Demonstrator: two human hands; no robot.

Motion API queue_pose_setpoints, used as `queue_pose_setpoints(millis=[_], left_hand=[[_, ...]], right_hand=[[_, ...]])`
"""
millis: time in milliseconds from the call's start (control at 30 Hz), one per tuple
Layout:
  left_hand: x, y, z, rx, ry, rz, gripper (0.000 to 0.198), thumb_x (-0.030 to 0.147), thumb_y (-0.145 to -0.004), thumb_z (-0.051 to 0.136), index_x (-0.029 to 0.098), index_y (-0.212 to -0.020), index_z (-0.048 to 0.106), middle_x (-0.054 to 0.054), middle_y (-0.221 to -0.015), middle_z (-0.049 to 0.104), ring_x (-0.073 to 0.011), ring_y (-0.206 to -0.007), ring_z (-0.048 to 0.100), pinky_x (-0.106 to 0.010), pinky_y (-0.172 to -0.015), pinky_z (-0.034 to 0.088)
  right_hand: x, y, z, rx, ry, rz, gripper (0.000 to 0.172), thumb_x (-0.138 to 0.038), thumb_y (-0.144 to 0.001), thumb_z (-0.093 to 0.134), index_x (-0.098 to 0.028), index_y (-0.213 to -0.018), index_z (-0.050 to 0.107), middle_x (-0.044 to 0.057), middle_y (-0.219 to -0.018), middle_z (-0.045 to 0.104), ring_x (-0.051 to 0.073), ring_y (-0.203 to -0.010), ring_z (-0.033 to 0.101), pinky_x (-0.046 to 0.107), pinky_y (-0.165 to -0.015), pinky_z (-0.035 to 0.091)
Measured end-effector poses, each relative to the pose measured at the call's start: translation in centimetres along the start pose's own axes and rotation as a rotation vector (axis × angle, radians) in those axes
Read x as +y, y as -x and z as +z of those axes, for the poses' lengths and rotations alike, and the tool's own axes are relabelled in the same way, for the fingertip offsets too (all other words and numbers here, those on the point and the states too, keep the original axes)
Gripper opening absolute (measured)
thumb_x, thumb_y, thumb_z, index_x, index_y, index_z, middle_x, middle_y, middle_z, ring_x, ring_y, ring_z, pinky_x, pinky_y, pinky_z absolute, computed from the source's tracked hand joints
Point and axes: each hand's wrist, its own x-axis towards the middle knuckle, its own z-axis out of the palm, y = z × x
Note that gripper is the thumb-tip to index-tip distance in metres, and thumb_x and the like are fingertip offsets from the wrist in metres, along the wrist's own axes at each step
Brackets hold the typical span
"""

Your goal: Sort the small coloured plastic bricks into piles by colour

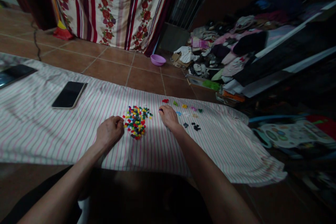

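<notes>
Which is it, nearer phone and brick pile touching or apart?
Apart: head view shows bare striped cloth between the nearer phone and the brick pile.

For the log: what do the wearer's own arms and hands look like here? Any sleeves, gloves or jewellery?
Both are bare. The left hand and right hand carry no gloves, and no ring, watch or bracelet shows, though the light is dim. The left forearm and right forearm show no sleeve down to the picture's lower edge.
</notes>
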Motion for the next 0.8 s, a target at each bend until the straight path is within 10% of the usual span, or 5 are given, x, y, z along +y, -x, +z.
queue_pose_setpoints(millis=[800], left_hand=[[-0.26, -0.09, 0.18, -0.006, 0.013, 0.000, 0.036, 0.033, -0.091, 0.035, 0.024, -0.105, 0.067, -0.004, -0.108, 0.071, -0.0213, -0.100, 0.065, -0.031, -0.081, 0.044]], right_hand=[[-0.01, 0.02, 0.21, 0.050, 0.013, 0.003, 0.025, -0.021, -0.089, 0.052, -0.020, -0.104, 0.071, 0.008, -0.109, 0.069, 0.022, -0.104, 0.055, 0.031, -0.092, 0.040]])
